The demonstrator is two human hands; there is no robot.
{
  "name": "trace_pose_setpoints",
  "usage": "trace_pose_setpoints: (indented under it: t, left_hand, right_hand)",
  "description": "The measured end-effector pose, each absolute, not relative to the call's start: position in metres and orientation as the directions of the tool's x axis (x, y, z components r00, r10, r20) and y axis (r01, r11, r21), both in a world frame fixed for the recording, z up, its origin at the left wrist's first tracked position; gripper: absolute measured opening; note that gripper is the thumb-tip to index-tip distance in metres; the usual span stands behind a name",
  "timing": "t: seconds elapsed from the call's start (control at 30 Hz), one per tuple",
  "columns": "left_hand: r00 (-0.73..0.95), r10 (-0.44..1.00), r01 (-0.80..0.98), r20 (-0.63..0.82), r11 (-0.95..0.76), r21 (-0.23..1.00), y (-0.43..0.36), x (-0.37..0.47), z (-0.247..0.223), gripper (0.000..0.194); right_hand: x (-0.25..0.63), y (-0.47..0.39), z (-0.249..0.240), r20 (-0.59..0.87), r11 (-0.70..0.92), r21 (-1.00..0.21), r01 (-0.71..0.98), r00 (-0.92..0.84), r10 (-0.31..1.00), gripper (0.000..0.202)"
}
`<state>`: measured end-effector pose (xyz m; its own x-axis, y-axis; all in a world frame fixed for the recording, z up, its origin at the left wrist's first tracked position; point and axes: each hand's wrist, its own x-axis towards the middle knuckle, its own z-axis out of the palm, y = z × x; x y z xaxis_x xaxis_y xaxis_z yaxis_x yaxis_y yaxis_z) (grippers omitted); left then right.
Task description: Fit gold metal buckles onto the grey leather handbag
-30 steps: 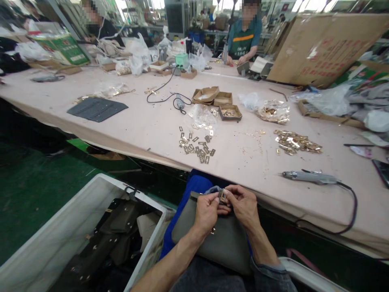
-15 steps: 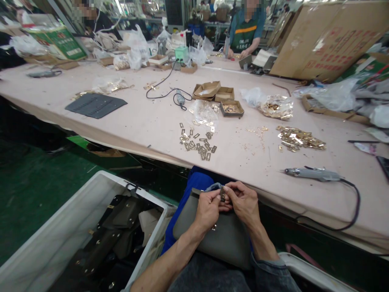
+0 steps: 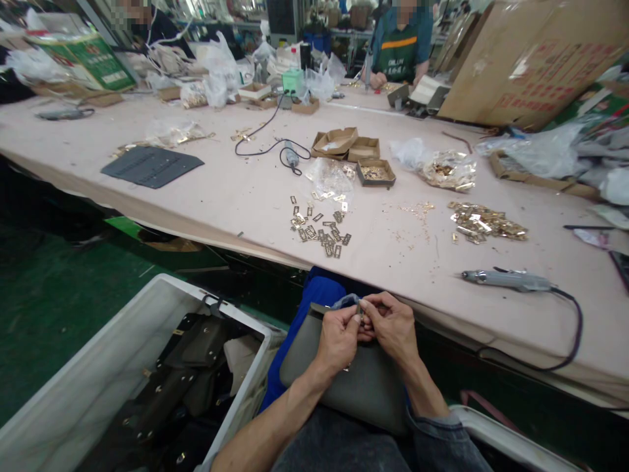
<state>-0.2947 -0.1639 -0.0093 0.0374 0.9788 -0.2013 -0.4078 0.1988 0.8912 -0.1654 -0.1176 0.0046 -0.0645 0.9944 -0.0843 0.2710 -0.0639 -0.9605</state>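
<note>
An olive-grey bag [image 3: 314,357] rests on my lap, its far edge up by my fingers. Above that edge my left hand [image 3: 339,337] is closed, thumb and fingers pinching a small metal plate [image 3: 360,308]. My right hand [image 3: 393,324] pinches the same plate from the other side, its fingertips meeting those of the left. Fingers cover most of the plate, so whether it touches the bag cannot be told. A small shiny metal piece [image 3: 348,367] shows on the bag just below my left hand.
Loose metal plates [image 3: 324,229] lie scattered on the table [image 3: 246,216], with a pile of gold plates [image 3: 489,223] to the right. A corded electric screwdriver [image 3: 511,280] lies near the front edge. Left of me, a white bin [image 3: 147,295] holds dark bag pieces. A co-worker [image 3: 403,46] sits across.
The plate between my fingers has turned and now shows a narrower side. My hands stay in nearly the same place. Across the table, the co-worker's hands have moved apart.
</note>
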Motion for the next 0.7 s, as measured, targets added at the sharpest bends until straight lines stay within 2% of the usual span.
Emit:
trace_pose_setpoints:
  t: [0.07,0.17,0.23,0.33,0.53,0.7]
  left_hand:
    - [0.018,0.974,-0.397,-0.225,0.213,0.893,-0.164,-0.294,-0.01,0.03]
    - [0.018,0.972,-0.372,-0.235,0.225,0.901,-0.163,-0.296,-0.01,0.03]
    - [0.04,0.976,-0.354,-0.215,0.215,0.91,-0.162,-0.299,-0.008,0.029]
    - [0.079,0.979,-0.332,-0.187,0.203,0.921,-0.161,-0.304,-0.005,0.028]
    - [0.115,0.974,-0.36,-0.195,0.223,0.906,-0.163,-0.308,-0.001,0.033]
    - [0.141,0.969,-0.342,-0.205,0.242,0.908,-0.165,-0.31,-0.001,0.033]
  right_hand:
    - [-0.158,-0.112,0.006,-0.04,0.002,-0.951,0.309,-0.132,0.99,0.03]
    - [-0.142,-0.098,0.015,-0.014,0.107,-0.947,0.302,-0.37,0.929,0.026]
    - [-0.132,-0.089,0.023,-0.075,0.072,-0.965,0.25,-0.532,0.844,0.028]
    - [-0.126,-0.079,0.032,-0.156,-0.019,-0.978,0.207,-0.669,0.726,0.036]
    - [-0.129,-0.072,0.034,-0.143,0.01,-0.979,0.203,-0.722,0.676,0.037]
    - [-0.129,-0.07,0.038,-0.207,-0.053,-0.972,0.229,-0.73,0.651,0.037]
